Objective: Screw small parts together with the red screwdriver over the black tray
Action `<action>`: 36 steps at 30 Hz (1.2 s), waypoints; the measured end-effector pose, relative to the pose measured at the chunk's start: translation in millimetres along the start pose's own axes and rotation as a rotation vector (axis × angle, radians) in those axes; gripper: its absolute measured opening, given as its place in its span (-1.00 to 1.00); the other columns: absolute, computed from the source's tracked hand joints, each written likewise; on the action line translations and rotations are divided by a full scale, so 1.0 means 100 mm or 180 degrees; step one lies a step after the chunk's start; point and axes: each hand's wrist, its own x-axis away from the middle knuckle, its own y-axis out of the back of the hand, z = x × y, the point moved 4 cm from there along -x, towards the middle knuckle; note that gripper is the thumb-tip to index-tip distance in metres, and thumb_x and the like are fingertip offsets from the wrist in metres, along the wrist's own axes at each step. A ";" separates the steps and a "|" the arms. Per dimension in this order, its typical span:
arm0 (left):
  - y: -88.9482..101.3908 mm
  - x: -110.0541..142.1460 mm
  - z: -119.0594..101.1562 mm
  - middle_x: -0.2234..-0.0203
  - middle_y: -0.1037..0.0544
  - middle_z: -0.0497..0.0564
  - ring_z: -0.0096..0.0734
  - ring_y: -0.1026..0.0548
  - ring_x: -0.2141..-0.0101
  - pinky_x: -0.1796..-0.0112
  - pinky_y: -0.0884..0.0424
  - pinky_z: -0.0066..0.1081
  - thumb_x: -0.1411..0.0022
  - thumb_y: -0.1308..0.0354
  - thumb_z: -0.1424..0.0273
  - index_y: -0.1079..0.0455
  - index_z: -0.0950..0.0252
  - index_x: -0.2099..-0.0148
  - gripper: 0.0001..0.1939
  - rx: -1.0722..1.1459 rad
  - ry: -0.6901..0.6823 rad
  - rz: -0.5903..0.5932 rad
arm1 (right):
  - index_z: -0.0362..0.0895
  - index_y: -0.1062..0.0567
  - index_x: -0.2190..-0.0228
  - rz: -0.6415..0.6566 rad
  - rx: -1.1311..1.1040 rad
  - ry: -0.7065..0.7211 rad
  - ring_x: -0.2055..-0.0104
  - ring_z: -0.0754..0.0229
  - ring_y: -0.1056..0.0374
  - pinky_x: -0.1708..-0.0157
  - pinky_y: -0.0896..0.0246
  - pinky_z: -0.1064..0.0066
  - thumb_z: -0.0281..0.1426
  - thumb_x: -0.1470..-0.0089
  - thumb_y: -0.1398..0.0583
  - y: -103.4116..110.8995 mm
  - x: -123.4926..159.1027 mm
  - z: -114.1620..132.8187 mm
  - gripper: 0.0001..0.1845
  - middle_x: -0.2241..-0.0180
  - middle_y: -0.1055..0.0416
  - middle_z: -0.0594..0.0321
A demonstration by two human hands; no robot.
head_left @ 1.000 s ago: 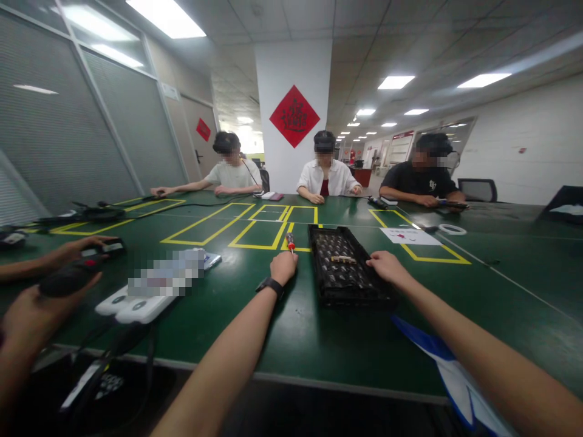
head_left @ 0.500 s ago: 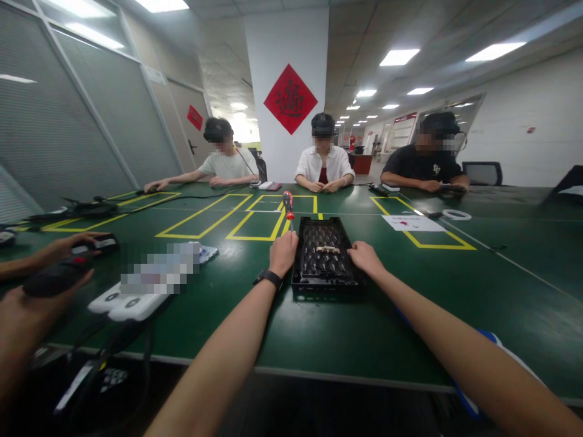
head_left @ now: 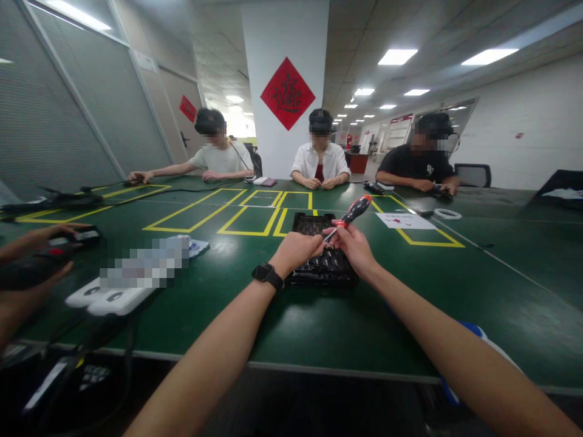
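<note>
A screwdriver (head_left: 356,210) with a black-and-red handle is held tilted over a black plastic tray (head_left: 314,224), its handle up and to the right. My left hand (head_left: 298,250), with a watch on the wrist, is closed on the shaft end. The fingers of my right hand (head_left: 356,247) are pinched around the neck, just below the handle. Both hands hide much of the tray, whose inside shows many small shiny clear pieces or bumps. The screwdriver's tip is hidden by my left fingers.
A white device (head_left: 121,291) with cables lies left of the tray. Beside it, another person's hands (head_left: 40,267) hold a dark tool. A printed paper (head_left: 405,221) and a white ring (head_left: 447,213) lie to the right. Three people sit across the green table (head_left: 291,328).
My left hand has brought the screwdriver from upright beside the tray to a slant over it. My right hand has left the tray's right edge and now grips the screwdriver too.
</note>
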 end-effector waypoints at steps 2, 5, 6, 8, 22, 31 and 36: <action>0.03 0.01 -0.03 0.41 -0.51 0.11 -0.34 -0.45 0.35 0.31 -0.21 -0.43 -0.29 0.29 0.12 -0.37 0.30 0.28 -0.51 0.0148 -0.0081 -0.0082 | -0.11 -0.31 0.30 -0.0085 -0.0398 -0.0174 0.49 0.35 -0.26 0.46 -0.17 0.50 -0.12 0.02 -0.12 0.02 -0.01 0.00 -0.66 0.39 -0.44 0.25; 0.09 0.02 0.08 0.39 -0.50 0.08 -0.36 -0.43 0.32 0.27 -0.23 -0.43 -0.30 0.30 0.12 -0.39 0.28 0.30 -0.50 0.0440 0.0169 -0.0389 | -0.09 -0.24 0.44 -0.0524 -0.0556 -0.0227 0.66 0.37 -0.09 0.61 -0.04 0.52 -0.09 -0.02 -0.05 0.24 -0.06 0.02 -0.69 0.66 -0.25 0.39; 0.08 0.01 0.15 0.36 -0.51 0.07 -0.36 -0.42 0.29 0.24 -0.24 -0.42 -0.30 0.28 0.14 -0.40 0.28 0.28 -0.52 0.0546 0.0303 -0.0493 | -0.08 -0.22 0.47 -0.0721 -0.0396 -0.0223 0.71 0.37 0.01 0.66 0.04 0.53 -0.08 -0.04 -0.01 0.34 -0.08 0.03 -0.68 0.74 -0.12 0.44; 0.03 -0.01 0.26 0.28 -0.51 0.05 -0.35 -0.40 0.20 0.16 -0.25 -0.41 -0.29 0.17 0.21 -0.42 0.27 0.20 -0.63 0.0808 0.0398 -0.0605 | -0.09 -0.23 0.50 -0.0998 0.0386 -0.0337 0.75 0.36 0.09 0.69 0.12 0.51 -0.07 -0.06 0.04 0.56 -0.13 0.00 -0.65 0.80 0.02 0.47; -0.69 -0.36 0.50 0.04 -0.45 0.00 -0.23 -0.37 0.05 0.03 -0.22 -0.28 -0.18 -0.01 0.30 -0.36 0.17 -0.02 -0.65 0.0671 0.0409 0.0446 | -0.22 -0.50 0.28 -0.0363 0.4643 -0.1639 0.18 -0.08 -0.39 0.29 -0.22 0.27 -0.01 -0.01 0.03 0.80 -0.05 -0.33 -0.42 0.22 -0.45 -0.11; -0.68 -0.39 0.48 0.20 -0.49 0.03 -0.25 -0.42 0.19 0.16 -0.25 -0.30 -0.14 -0.05 0.25 -0.45 0.14 0.18 -0.77 0.0485 0.0381 0.0268 | -0.22 -0.50 0.32 -0.0180 0.4640 -0.1629 0.17 -0.10 -0.38 0.28 -0.21 0.23 0.05 -0.07 0.17 0.74 -0.05 -0.34 -0.30 0.22 -0.44 -0.10; -0.66 -0.36 0.48 0.26 -0.49 0.02 -0.30 -0.43 0.26 0.22 -0.27 -0.37 -0.11 -0.09 0.33 -0.46 0.18 0.23 -0.82 0.0791 0.0364 0.0084 | -0.21 -0.46 0.34 -0.0420 0.4723 -0.0801 0.23 0.01 -0.37 0.23 -0.15 0.25 -0.04 -0.13 0.17 0.70 -0.07 -0.26 -0.40 0.31 -0.45 -0.03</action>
